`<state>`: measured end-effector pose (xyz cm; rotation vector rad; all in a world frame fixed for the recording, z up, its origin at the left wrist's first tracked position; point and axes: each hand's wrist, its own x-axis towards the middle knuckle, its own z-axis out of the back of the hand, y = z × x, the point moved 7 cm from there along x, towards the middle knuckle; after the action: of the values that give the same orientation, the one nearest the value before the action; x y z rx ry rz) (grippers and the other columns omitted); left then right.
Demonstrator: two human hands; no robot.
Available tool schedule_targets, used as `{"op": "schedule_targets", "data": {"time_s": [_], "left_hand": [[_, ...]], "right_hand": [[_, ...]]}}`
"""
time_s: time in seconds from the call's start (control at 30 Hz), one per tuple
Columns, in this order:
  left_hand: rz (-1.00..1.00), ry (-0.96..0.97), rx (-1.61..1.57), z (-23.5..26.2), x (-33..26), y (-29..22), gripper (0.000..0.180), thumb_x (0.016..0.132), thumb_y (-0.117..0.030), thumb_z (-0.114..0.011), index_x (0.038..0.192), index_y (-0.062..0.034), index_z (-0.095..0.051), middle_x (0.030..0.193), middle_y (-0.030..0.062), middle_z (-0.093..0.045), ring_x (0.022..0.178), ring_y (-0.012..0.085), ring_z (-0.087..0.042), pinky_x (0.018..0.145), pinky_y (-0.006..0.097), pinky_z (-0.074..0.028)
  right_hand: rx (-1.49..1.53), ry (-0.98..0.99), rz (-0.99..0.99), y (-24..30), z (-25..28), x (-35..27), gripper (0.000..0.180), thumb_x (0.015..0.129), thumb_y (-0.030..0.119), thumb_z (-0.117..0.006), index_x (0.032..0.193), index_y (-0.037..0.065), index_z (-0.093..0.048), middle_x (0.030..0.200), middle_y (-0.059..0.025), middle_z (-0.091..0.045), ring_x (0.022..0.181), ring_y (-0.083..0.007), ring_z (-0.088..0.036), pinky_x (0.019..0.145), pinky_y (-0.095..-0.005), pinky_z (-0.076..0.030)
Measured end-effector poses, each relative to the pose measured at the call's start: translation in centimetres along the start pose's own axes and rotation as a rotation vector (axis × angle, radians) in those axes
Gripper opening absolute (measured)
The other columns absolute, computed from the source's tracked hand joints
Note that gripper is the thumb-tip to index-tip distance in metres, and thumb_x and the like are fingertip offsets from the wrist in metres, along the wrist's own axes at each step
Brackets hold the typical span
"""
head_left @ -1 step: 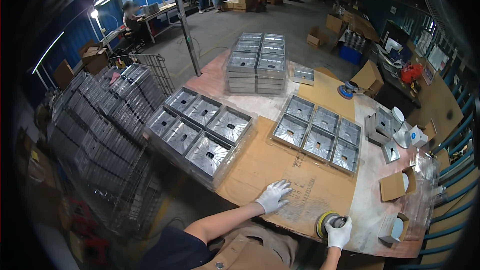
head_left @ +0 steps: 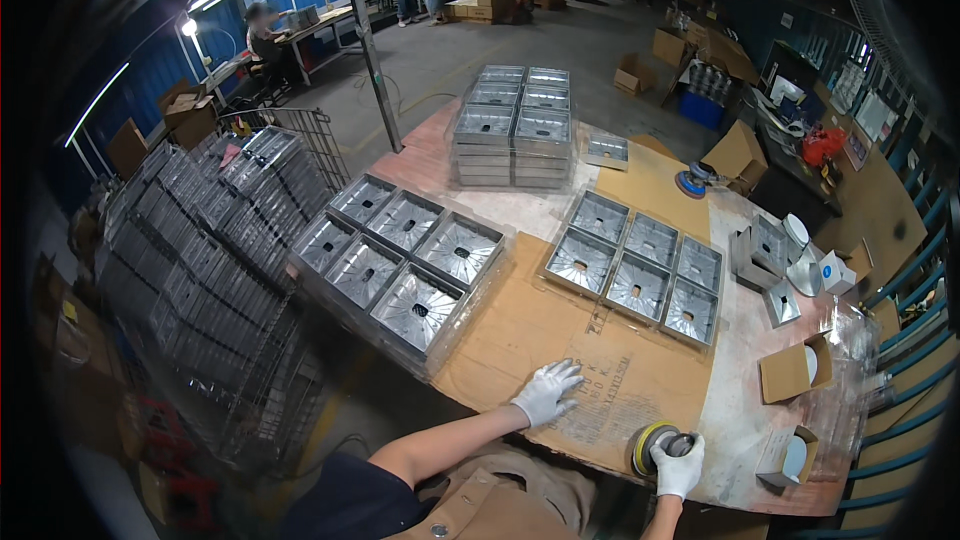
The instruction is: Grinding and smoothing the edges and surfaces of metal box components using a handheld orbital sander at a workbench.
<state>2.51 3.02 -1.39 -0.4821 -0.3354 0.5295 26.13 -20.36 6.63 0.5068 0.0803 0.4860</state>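
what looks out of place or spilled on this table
A lone metal tray sits just right of the tall tray stack, not grouped with others, so it looks a bit stray. I see no clear spill.

My right hand (head_left: 677,465) hides part of the tool (head_left: 645,446), my right forearm (head_left: 664,520) is cut off by the bottom edge, and a distant person's head (head_left: 261,14) is blurred.

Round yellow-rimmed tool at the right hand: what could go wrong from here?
The round tool, held in the right hand, is close to the front edge of the table, so it might drop if the grip slips. The left hand lies on the cardboard sheet, which could shift if pushed.
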Motion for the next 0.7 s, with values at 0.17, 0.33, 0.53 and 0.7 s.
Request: {"op": "schedule_targets", "data": {"time_s": [0.17,0.33,0.53,0.7], "left_hand": [[0.009,-0.011,0.028,-0.3,-0.3,0.2,0.055,0.095,-0.038,-0.064,0.141,-0.0104,-0.055,0.155,0.016,-0.045,0.146,0.036,-0.037,0.118,0.051,-0.031],[-0.016,-0.021,0.032,0.0,0.0,-0.1,0.053,0.094,-0.036,-0.065,0.14,-0.01,-0.056,0.153,0.0154,-0.046,0.146,0.0356,-0.038,0.118,0.051,-0.031],[-0.035,-0.023,0.05,0.1,0.0,0.0,0.052,0.094,-0.034,-0.065,0.139,-0.0101,-0.056,0.153,0.0147,-0.047,0.145,0.0344,-0.038,0.117,0.05,-0.032],[-0.033,-0.012,0.054,0.3,0.1,-0.2,0.051,0.094,-0.033,-0.066,0.139,-0.0103,-0.057,0.153,0.0146,-0.048,0.145,0.0344,-0.039,0.117,0.05,-0.033]], "right_hand": [[0.649,0.119,-0.026,-2.2,-2.1,1.8,0.077,0.058,0.007,-0.092,0.127,0.001,-0.057,0.121,-0.0104,-0.06,0.109,-0.0239,-0.061,0.099,-0.0365,-0.05],[1.198,0.42,-0.326,-5.0,-7.5,3.4,0.064,0.071,0.002,-0.084,0.129,0.001,-0.058,0.12,-0.0096,-0.061,0.102,-0.0214,-0.063,0.088,-0.0367,-0.055],[1.443,0.425,-0.403,-7.7,-10.3,3.6,0.065,0.08,0.017,-0.078,0.138,0.006,-0.052,0.121,-0.0104,-0.064,0.106,-0.0268,-0.066,0.09,-0.0416,-0.057],[1.432,0.442,-0.278,-8.2,-10.2,3.6,0.069,0.077,0.016,-0.08,0.139,0.006,-0.052,0.122,-0.0096,-0.064,0.109,-0.0268,-0.066,0.095,-0.0404,-0.056]]}}
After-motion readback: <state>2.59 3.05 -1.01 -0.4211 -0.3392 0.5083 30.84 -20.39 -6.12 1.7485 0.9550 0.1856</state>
